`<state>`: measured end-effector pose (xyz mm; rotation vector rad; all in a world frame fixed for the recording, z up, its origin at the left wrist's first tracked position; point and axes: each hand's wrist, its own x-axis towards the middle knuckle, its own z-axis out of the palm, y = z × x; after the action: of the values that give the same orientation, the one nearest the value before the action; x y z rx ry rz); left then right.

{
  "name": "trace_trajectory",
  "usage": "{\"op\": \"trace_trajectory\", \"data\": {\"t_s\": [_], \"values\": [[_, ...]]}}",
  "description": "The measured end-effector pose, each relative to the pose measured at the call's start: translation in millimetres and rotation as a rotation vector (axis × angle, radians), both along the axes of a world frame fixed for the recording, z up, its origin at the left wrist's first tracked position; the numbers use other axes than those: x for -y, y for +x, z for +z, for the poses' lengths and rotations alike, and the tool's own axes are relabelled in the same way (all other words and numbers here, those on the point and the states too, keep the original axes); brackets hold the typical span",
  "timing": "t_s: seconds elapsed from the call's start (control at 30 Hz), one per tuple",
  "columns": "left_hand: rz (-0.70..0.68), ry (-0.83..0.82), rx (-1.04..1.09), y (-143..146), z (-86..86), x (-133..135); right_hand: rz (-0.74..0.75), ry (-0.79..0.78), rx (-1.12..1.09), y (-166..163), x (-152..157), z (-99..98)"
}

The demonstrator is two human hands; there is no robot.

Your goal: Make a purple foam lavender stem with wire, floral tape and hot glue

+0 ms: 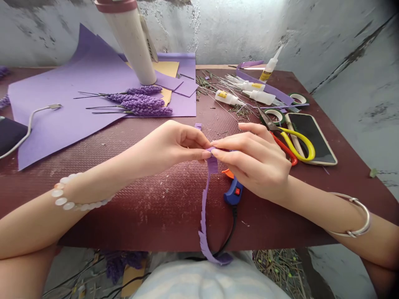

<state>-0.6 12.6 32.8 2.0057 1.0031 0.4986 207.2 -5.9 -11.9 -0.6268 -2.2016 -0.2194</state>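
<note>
A long purple paper strip (pixel 213 166) with a fringed edge is pinched at its upper end between both hands. My left hand (pixel 174 143) grips it with thumb and fingertips. My right hand (pixel 260 162) meets it there, thumb and index finger closed on the same spot. From the fingers the strip hangs over the table edge, its lower end curling at my lap. A short purple piece shows just behind my left fingers. Under my right hand lies a blue glue gun (pixel 232 193) with an orange part and a red switch, partly hidden.
Purple lavender-like stems (pixel 140 101) lie on large purple sheets (pixel 59 95) at the back left, near a white tumbler (pixel 131 45). Glue bottles (pixel 229 98), thin wires, green tape rolls (pixel 276 116), yellow-and-red-handled scissors (pixel 299 143) and a phone (pixel 314 137) crowd the right side.
</note>
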Motion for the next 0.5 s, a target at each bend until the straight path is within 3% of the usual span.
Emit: {"op": "trace_trajectory", "data": {"t_s": [0.1,0.2,0.27,0.4,0.5], "values": [[0.058,0.186,-0.036,0,-0.9,4,0.021,-0.076,-0.05,-1,0,0.1],[0.134,0.393,-0.099,1,-3.1,9,0.023,-0.316,-0.128,-3,0,-0.4],[0.142,0.506,-0.143,1,-6.1,11,0.022,-0.396,-0.113,-3,-1,-1.2],[0.124,0.663,-0.218,1,-11.6,14,-0.038,-0.274,-0.071,-4,-1,-3.3],[0.127,0.635,-0.207,2,-11.9,14,-0.074,-0.19,-0.051,-4,0,-2.8]]}}
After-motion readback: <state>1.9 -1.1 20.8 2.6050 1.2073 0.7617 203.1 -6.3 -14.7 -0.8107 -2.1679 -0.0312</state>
